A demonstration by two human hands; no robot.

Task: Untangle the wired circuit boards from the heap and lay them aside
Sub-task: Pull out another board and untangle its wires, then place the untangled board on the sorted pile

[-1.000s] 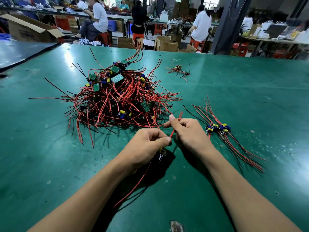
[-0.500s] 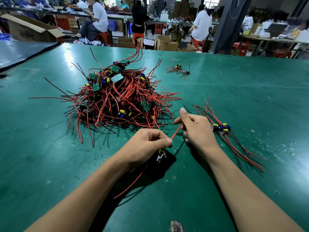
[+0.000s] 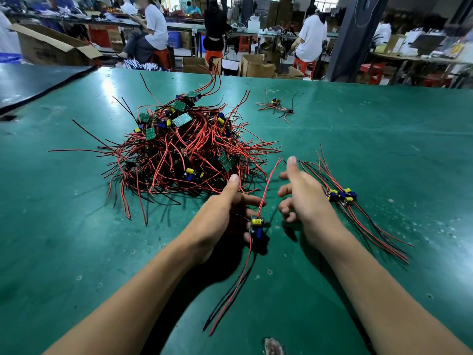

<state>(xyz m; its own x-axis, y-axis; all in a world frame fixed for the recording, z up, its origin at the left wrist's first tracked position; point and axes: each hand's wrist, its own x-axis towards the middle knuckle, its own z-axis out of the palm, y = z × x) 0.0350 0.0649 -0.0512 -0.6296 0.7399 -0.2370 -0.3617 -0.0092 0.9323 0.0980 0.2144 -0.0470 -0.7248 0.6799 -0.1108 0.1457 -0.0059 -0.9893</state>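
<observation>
Left hand [image 3: 222, 216]: thumb up, index finger straight and free. The lower fingertips hold the small green circuit board with one yellow and one blue capacitor [image 3: 256, 226] on edge, just above the green table mat [image 3: 384, 149]. The contact itself is partly hidden behind the board.

Board sits at the fingertip side of the left hand, between both hands and on the near side of the big tangled heap of red and black wired boards [image 3: 184, 149]. One long red lead [image 3: 268, 183] runs up from it, loose, with its end near the heap's edge. The red-and-black tail leads [image 3: 235, 288] trail toward the camera along the mat.

Right hand [image 3: 302, 198]: thumb up, fingers loosely curled, holding nothing. It is just left of the laid-aside row of wired boards [image 3: 341, 196].

Versus 0.5 s ago:
- The right hand pinched that red lead; now it has let go and spread.
- The left hand was a closed fist over the board; now it is opened out and the board is fully exposed.
- Heap and laid-aside row are unchanged.

A small stray cluster of wired boards [image 3: 276, 106] lies far back on the mat.
</observation>
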